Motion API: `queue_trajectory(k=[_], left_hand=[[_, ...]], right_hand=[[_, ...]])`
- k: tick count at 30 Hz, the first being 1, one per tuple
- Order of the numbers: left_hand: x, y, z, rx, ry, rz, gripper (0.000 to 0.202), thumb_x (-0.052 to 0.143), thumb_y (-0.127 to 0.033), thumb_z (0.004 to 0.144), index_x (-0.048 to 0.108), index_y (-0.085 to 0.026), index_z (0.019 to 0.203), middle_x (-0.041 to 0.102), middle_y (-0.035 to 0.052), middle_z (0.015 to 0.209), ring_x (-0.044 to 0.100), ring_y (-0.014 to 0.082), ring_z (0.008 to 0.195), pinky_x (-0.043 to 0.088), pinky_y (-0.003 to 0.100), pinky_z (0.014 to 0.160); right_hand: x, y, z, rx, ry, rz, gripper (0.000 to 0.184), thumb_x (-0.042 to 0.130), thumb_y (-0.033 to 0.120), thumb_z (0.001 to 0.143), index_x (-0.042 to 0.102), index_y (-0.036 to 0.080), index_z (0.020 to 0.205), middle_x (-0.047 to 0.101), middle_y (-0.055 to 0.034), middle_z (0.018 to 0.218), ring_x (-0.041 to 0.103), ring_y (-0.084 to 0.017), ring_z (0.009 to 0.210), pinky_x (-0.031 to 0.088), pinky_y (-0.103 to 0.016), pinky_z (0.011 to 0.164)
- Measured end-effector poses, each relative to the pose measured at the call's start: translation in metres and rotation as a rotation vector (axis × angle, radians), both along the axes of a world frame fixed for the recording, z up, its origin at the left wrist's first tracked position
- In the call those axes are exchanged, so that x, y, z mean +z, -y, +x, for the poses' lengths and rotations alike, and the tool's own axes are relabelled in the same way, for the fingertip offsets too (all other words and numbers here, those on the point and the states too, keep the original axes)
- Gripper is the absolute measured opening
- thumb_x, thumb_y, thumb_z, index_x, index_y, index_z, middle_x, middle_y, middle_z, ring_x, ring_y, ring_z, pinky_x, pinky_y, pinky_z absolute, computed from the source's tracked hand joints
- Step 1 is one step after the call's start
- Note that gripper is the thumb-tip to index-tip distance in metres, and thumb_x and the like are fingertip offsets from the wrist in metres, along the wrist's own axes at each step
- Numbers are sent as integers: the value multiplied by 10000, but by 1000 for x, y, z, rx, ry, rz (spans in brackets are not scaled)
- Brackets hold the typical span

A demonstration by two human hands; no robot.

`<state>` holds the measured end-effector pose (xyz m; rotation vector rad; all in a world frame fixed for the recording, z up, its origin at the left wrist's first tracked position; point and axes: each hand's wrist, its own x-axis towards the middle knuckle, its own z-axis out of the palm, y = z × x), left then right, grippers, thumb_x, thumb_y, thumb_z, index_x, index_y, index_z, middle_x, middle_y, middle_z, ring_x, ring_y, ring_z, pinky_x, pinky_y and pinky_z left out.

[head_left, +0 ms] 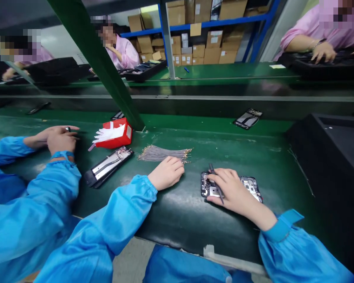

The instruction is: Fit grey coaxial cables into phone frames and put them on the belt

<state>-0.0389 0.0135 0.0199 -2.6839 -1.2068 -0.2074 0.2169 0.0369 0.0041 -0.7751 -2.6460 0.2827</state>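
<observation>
Black-rimmed, rectangular phone chassis, its circuit boards bare in silver, white and black patches, lies flat right of the frame's centre, partly hidden under the right hand. That hand's grip is closed around slim black tweezers, a matte, tapering tool slanting across the chassis's left half, with fingertips near the board. A flat blue strap circles the wrist above a smooth, slightly shiny blue sleeve.

At the centre of the frame, the left hand lies with fingers loosely curled at the lower edge of a sheaf of thin, straight grey cables with gold-coloured metal ends. Its fingertips are turned down, so I cannot tell whether this grip pinches a cable.

Left of the cables, a second phone chassis with a long silvery panel rests at a slant over another dark, flat piece. Just above it, a glossy red plastic box overflows with crisp white paper strips. A third slim chassis lies near the far edge, upper right of centre.

All this sits on the smooth green, faintly scuffed table. A square-edged green post rises diagonally, a bulky black bin fills the right side, and a blue-sleeved co-worker's hands meet at left.
</observation>
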Motion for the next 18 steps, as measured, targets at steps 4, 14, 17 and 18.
queue_trajectory(k=[4,14,17,18], left_hand=[[-10,11,41,-16,115,-109,150,367,-195,859,513,-160,851,523,34,830,468,157,781,385,292,709],[-15,18,55,66,313,-244,167,362,-180,862,515,-143,805,472,38,799,456,128,718,417,226,660],[-15,19,54,83,310,-207,199,351,-195,869,519,-145,774,481,32,763,460,126,694,411,229,640],[-16,19,55,88,299,-189,210,348,-200,869,520,-146,760,484,30,750,461,126,684,407,233,634]], right_hand=[[11,1,1,-125,-274,-166,224,425,301,887,520,181,1050,598,-80,926,539,-187,865,417,-337,771],[6,10,-11,-138,-521,-496,99,548,235,821,612,183,877,549,-38,885,555,-131,830,465,-258,733],[3,11,-12,-141,-522,-516,84,558,192,804,594,183,880,576,-34,889,564,-140,854,471,-279,772],[2,11,-12,-148,-513,-527,84,558,187,801,591,182,879,584,-32,882,570,-142,848,478,-278,765]])
